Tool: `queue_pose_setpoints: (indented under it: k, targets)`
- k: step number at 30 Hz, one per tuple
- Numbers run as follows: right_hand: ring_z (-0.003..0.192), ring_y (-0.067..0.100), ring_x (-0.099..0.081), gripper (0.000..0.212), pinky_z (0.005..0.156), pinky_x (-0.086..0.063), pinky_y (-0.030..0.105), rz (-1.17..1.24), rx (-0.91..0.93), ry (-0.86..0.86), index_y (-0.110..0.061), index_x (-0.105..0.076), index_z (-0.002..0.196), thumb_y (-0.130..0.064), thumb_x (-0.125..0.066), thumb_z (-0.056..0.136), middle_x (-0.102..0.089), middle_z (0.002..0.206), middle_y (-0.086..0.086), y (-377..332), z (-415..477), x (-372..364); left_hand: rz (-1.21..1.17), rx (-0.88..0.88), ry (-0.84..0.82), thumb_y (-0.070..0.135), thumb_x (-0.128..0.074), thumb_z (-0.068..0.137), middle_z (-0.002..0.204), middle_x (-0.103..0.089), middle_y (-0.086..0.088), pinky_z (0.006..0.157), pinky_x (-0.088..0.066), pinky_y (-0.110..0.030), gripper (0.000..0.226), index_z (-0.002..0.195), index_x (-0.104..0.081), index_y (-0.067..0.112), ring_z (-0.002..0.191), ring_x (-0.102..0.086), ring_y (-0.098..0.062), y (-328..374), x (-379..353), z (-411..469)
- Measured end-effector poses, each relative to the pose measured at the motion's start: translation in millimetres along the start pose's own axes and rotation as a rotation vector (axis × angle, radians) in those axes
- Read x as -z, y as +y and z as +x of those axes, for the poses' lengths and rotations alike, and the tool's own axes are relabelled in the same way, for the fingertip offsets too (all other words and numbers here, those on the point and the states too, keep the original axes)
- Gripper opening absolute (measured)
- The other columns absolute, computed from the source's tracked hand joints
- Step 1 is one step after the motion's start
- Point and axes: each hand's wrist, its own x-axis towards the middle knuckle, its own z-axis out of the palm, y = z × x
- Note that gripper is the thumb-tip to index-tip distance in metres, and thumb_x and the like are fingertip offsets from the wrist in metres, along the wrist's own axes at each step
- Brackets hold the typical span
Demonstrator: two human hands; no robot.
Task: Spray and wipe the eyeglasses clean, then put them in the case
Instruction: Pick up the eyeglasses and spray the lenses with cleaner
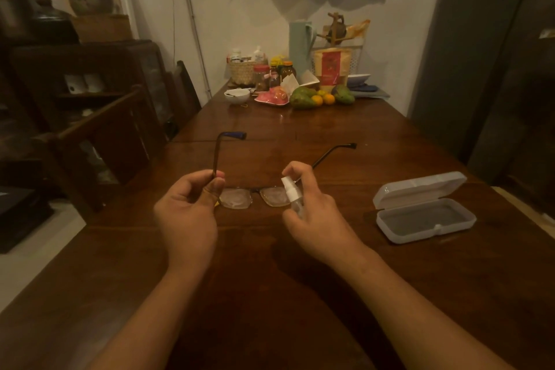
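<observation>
The eyeglasses (pixel 237 197) hang above the wooden table (pixel 270 279), lenses toward me and both temples unfolded, pointing away. My left hand (pixel 187 213) pinches the left temple close to the hinge. My right hand (pixel 312 213) grips a small clear spray bottle (pixel 292 198) with a white nozzle, its index finger resting on top of the pump, the nozzle right beside the right lens. A translucent glasses case (pixel 426 219) lies open on the table to the right, nothing visible inside it.
At the table's far end stand a bowl (pixel 237 95), jars, a woven basket (pixel 243 71), mangoes and oranges (pixel 318 96). A dark wooden chair (pixel 99 141) and shelves sit to the left. A dark cabinet (pixel 510 69) is on the right.
</observation>
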Motion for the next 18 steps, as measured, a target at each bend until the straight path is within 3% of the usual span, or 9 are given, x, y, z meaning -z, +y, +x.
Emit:
queue_pose_setpoints:
  k: [7,13,18]
  targets:
    - [0.045,0.005,-0.047,0.057,0.042,-0.039,0.022,0.062,-0.009,-0.045,-0.054,-0.034,0.117,-0.011,-0.056,0.087,-0.056,0.072,0.003,2.2,-1.2,-1.2,0.042,-0.019,-0.012,0.013,-0.072,0.084,0.083,-0.074,0.011,0.072,-0.053,-0.016,0.019,0.087,-0.071,0.032,0.084,-0.069,-0.002,-4.6,-1.2,-1.9]
    - [0.061,0.02,-0.055,0.05,0.049,-0.053,0.048,0.067,-0.055,-0.099,-0.053,-0.035,0.111,-0.013,-0.057,0.09,-0.06,0.088,0.011,-0.8,-0.3,-3.0,0.018,0.017,0.002,0.011,-0.071,0.084,0.084,-0.074,0.015,0.073,-0.054,-0.019,0.021,0.085,-0.071,0.033,0.086,-0.07,-0.007,-6.8,-3.4,-1.3]
    - [0.058,0.02,-0.057,0.059,0.051,-0.05,0.031,0.121,-0.029,-0.125,-0.056,-0.033,0.117,-0.011,-0.057,0.088,-0.059,0.091,0.009,-5.9,-1.8,-1.9,0.057,-0.011,-0.017,0.011,-0.071,0.085,0.084,-0.073,0.018,0.072,-0.055,-0.016,0.021,0.087,-0.07,0.032,0.085,-0.069,-0.002,-5.9,-2.8,-2.9]
